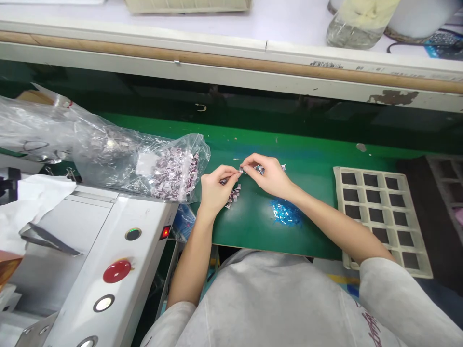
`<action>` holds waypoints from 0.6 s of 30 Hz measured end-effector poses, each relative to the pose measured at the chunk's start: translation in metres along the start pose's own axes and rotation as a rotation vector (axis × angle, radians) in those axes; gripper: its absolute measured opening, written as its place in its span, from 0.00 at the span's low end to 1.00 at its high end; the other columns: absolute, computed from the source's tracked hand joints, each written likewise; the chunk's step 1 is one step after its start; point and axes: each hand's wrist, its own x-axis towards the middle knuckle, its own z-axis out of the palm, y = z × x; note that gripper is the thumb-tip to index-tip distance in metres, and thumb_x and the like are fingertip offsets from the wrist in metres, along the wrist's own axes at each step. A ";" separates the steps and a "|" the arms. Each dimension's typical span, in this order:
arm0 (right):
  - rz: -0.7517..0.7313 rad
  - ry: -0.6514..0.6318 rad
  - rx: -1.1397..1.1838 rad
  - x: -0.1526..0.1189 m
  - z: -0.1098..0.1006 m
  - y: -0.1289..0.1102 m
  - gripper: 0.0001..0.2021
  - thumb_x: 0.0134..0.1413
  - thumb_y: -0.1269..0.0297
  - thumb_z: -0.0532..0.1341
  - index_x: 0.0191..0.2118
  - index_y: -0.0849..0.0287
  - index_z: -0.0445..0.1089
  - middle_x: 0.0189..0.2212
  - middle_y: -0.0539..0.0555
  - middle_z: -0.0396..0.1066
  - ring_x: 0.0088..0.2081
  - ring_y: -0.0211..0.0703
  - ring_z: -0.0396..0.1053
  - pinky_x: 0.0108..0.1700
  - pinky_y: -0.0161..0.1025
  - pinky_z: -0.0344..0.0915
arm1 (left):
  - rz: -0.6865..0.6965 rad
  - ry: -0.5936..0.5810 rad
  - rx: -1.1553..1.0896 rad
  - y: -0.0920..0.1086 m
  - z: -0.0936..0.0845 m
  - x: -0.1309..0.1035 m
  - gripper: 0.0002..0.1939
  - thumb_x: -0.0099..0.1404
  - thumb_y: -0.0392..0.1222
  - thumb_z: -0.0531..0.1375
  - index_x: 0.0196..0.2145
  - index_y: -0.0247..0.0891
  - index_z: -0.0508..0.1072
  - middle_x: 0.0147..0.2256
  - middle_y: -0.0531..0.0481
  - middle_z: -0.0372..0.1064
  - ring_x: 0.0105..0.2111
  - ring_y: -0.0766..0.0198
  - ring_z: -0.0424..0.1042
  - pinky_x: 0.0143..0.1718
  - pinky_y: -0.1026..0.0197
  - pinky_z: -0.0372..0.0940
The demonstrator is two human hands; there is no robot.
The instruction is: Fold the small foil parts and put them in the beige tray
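Left hand [213, 192] and right hand [270, 176] meet over the green table [249, 224], fingertips together. Both pinch one small silvery piece [241, 169] between thumb and index; too small to make out detail. Piece sits right at the fingertips, mid-table. More bits show under the left palm; can't tell if held or just lying there.

Loose pile of silver-and-maroon pieces [234, 196] just right of the left hand, on the near side. Few more show around the right hand's fingers. Blue strips [285, 212] heaped on the table, near side of the right hand, close to the forearm.

Clear plastic bag [144, 166] full of similar pieces lies left of the left hand. Near left: white machine [141, 212] with red button [116, 271]. Right: pale compartment tray [392, 216], partly behind the right forearm. Far side: shelf [282, 29] with a jar [356, 29] on its right.
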 end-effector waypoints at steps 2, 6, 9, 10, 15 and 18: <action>-0.011 0.004 -0.024 0.001 0.001 0.002 0.07 0.71 0.63 0.61 0.40 0.54 0.75 0.40 0.53 0.82 0.42 0.48 0.78 0.47 0.45 0.70 | 0.010 -0.009 0.015 0.000 0.000 0.000 0.04 0.71 0.44 0.70 0.39 0.43 0.81 0.35 0.52 0.84 0.35 0.59 0.85 0.40 0.59 0.78; -0.032 0.000 -0.074 0.002 0.002 0.006 0.07 0.70 0.64 0.60 0.39 0.54 0.75 0.39 0.54 0.80 0.42 0.48 0.76 0.47 0.45 0.70 | 0.036 -0.019 0.032 0.001 0.000 0.000 0.05 0.71 0.45 0.69 0.38 0.43 0.81 0.36 0.52 0.84 0.36 0.58 0.86 0.41 0.59 0.78; -0.040 0.000 -0.088 0.001 0.003 0.008 0.08 0.70 0.64 0.60 0.39 0.54 0.76 0.39 0.55 0.80 0.42 0.48 0.76 0.47 0.45 0.70 | 0.052 -0.018 0.027 0.001 0.001 0.000 0.05 0.71 0.44 0.70 0.38 0.43 0.81 0.36 0.52 0.84 0.37 0.58 0.86 0.41 0.59 0.78; -0.043 0.001 -0.089 0.001 0.003 0.009 0.08 0.70 0.64 0.60 0.38 0.54 0.76 0.39 0.55 0.80 0.42 0.48 0.76 0.47 0.45 0.70 | 0.055 -0.020 0.021 0.002 0.001 0.000 0.05 0.71 0.44 0.70 0.38 0.43 0.81 0.36 0.52 0.84 0.37 0.59 0.86 0.41 0.60 0.78; -0.007 0.015 -0.072 0.002 0.004 0.013 0.08 0.70 0.63 0.61 0.42 0.55 0.78 0.42 0.56 0.82 0.44 0.49 0.78 0.48 0.47 0.72 | 0.042 -0.043 -0.004 0.002 0.001 -0.001 0.04 0.71 0.44 0.69 0.38 0.43 0.81 0.38 0.51 0.84 0.39 0.57 0.86 0.44 0.57 0.80; 0.031 0.003 0.018 0.002 0.003 0.015 0.09 0.69 0.62 0.62 0.48 0.54 0.79 0.45 0.55 0.83 0.44 0.48 0.79 0.49 0.47 0.74 | 0.037 -0.051 0.002 0.002 0.002 -0.001 0.05 0.71 0.45 0.69 0.39 0.43 0.81 0.38 0.51 0.84 0.39 0.57 0.86 0.44 0.57 0.80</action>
